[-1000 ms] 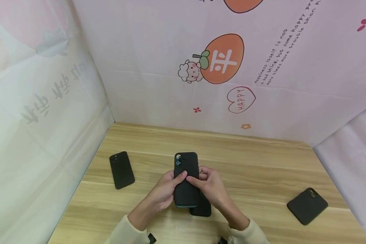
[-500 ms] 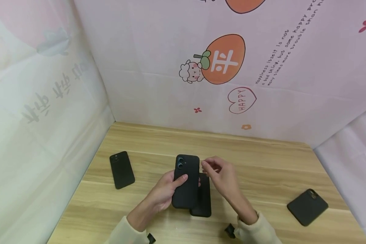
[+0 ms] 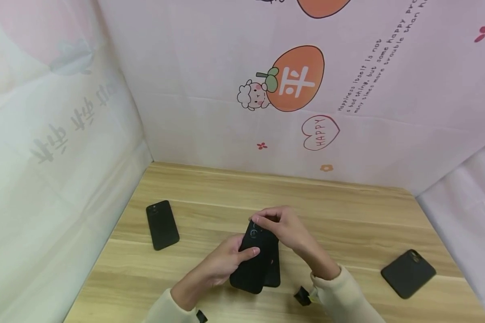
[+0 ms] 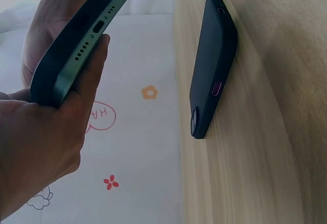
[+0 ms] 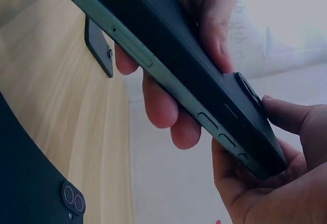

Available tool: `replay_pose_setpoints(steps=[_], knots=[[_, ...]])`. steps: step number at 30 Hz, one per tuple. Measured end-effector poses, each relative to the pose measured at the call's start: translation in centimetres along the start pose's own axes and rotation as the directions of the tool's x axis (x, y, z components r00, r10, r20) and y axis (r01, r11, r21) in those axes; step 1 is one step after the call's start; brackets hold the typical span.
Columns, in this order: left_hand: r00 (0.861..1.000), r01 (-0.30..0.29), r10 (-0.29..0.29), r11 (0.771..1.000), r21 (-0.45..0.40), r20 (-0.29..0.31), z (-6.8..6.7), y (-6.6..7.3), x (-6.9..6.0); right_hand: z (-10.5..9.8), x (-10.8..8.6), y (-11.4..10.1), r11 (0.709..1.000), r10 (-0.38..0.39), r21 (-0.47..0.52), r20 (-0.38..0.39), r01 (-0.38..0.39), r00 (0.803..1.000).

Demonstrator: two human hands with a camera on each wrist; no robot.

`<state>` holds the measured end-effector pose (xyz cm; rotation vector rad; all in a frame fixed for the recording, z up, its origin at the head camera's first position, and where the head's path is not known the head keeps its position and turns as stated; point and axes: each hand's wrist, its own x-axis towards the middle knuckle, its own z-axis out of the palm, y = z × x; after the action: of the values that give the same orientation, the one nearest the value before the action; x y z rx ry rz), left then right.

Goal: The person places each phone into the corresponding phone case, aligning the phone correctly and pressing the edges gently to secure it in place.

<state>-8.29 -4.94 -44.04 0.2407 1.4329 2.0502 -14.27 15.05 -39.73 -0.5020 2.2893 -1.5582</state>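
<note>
A phone [image 3: 253, 264] with a black case against its back is held tilted above the table; its greenish edge [image 5: 176, 88] shows beside the black case [image 5: 168, 35] in the right wrist view. My left hand [image 3: 225, 260] grips its lower left side, thumb across the back. At the camera end, my right hand [image 3: 284, 226] pinches the top corner between thumb and fingers. Beneath lies another black phone or case [image 3: 273, 273], partly covered, also seen on the table in the left wrist view [image 4: 212, 65].
On the wooden table [image 3: 331, 224], a black phone or case [image 3: 162, 226] lies at the left and a black case [image 3: 408, 273] at the right. Printed cloth [image 3: 210, 125] hangs behind the table and along its sides.
The right hand let go of the phone and case, moved up and right, then took hold of the top corner. The held phone has tilted clockwise and come slightly lower.
</note>
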Motion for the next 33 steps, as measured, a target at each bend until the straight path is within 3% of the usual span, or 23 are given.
replay_pose_setpoints(steps=[19, 27, 33], knots=[[0.997, -0.007, 0.009, 1.0, 0.029, -0.073, 0.3, -0.2, 0.2, 0.4, 0.3, 0.3, 0.997, -0.023, 0.073, -0.043, 0.026, 0.999], [0.988, -0.053, 0.055, 0.998, 0.017, -0.145, -0.2, -0.1, 0.1, 0.2, 0.0, 0.9, 0.997, 0.055, 0.051, -0.124, -0.049, 0.991], [0.986, -0.058, 0.055, 0.998, -0.01, -0.158, -0.3, 0.1, 0.0, -0.2, -0.3, 1.2, 0.992, 0.088, 0.106, -0.152, -0.073, 0.984]])
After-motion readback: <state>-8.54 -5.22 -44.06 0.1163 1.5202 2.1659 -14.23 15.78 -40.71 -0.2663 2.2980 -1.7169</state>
